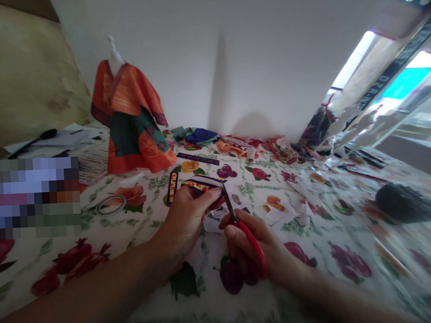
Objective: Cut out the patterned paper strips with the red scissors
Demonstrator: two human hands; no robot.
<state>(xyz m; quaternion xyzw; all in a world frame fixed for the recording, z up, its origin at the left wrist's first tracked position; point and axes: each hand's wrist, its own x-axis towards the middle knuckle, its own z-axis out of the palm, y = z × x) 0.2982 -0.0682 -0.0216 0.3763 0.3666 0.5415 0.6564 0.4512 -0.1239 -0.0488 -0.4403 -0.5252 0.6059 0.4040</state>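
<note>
Near the middle of the table, my left hand is closed on a patterned strip with yellow, red and dark blue on it and a white side. My right hand grips red-handled scissors, whose dark blades meet the strip's right end beside my left thumb. Just left of the strip lies a short yellow-and-blue patterned piece. A longer dark purple strip lies farther back. White paper scraps lie under and beside my hands.
A doll form in an orange and green robe stands at the back left. A roll of tape lies left of my hands. Crumpled fabrics line the wall. A dark bristly bundle lies right, on the fruit-printed tablecloth.
</note>
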